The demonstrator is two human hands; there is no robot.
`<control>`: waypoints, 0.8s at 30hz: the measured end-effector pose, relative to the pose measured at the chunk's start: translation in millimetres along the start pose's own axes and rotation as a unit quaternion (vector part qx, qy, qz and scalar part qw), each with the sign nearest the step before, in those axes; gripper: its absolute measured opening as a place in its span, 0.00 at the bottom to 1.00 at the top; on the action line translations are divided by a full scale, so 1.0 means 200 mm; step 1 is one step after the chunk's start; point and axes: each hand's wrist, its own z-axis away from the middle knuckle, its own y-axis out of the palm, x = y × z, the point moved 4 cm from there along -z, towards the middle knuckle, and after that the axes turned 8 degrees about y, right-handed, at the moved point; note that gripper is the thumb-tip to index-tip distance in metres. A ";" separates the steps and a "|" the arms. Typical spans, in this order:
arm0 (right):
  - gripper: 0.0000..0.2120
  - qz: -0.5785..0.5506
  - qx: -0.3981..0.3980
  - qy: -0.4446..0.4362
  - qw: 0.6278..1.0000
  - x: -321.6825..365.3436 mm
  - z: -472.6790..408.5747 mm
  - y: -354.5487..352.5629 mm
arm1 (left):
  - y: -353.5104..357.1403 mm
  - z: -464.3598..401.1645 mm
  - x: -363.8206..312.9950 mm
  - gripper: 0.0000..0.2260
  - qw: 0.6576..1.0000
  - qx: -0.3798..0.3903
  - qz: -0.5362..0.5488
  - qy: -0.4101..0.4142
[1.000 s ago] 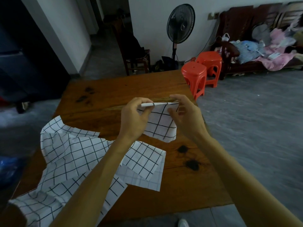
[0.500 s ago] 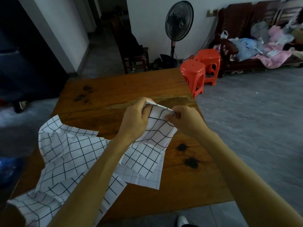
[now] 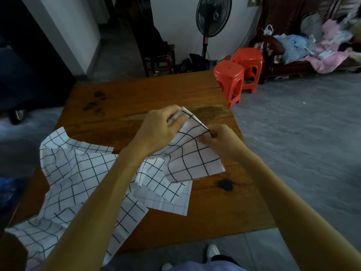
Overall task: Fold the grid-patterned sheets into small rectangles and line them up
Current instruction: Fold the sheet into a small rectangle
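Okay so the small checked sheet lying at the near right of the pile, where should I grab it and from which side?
Probably pinch the small checked sheet at its near right corner, coming from the right. That corner juts onto bare table, clear of the other sheets.

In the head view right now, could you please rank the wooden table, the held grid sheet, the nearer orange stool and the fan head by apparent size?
1. Wooden table
2. Held grid sheet
3. and 4. Nearer orange stool and fan head: they look alike, and the fan stands farther off, so I won't rank them.
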 end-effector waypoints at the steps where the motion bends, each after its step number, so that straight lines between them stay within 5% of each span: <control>1: 0.07 -0.045 0.008 0.013 0.999 -0.01 0.01 0.01 | 0.01 0.01 0.00 0.06 1.000 0.015 0.006 -0.004; 5: 0.05 -0.128 0.019 0.056 0.990 -0.06 0.03 0.05 | 0.02 0.07 0.09 0.23 0.994 0.076 0.025 -0.076; 8: 0.05 -0.125 -0.003 0.057 0.991 -0.07 0.02 0.06 | 0.05 0.16 0.17 0.27 0.981 0.127 0.102 -0.108; 12: 0.15 -0.028 -0.008 -0.001 1.000 -0.04 0.03 0.05 | 0.06 0.20 0.20 0.35 0.958 0.079 0.243 -0.127; 17: 0.22 0.120 -0.008 -0.052 0.991 0.04 0.05 0.07 | 0.12 0.15 0.18 0.15 0.987 0.071 0.089 -0.116; 24: 0.22 0.046 -0.027 -0.088 0.995 0.10 0.11 0.00 | 0.24 0.15 0.11 0.18 0.984 0.155 0.053 -0.072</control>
